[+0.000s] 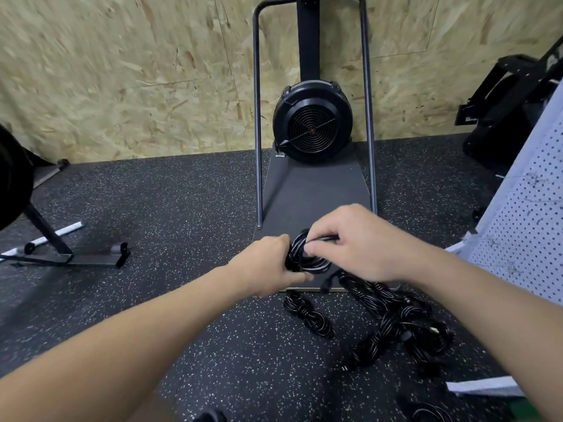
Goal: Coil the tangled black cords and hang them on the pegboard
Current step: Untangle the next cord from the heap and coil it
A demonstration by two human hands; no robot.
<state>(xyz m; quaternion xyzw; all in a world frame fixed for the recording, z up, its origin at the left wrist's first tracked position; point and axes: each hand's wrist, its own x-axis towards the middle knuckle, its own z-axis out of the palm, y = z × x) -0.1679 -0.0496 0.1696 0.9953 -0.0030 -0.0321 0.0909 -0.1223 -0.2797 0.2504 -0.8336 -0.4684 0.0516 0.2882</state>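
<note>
You are in a gym: speckled rubber floor (152, 193), fan-wheel exercise machine (312, 123), OSB wall (122, 71), white pegboard (524, 226) at right.

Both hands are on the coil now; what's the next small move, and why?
Probably wrap the loose end around the coil once more to lock it. The left hand grips the bundle's side while the right hand pinches a strand across its top, so it looks nearly wound. The pegboard stands to the right, and more tangled cords wait on the floor.

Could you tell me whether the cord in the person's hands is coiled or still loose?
Coiled: the cord forms tight round loops, gripped by the left hand, while the right hand pinches its end.
</note>
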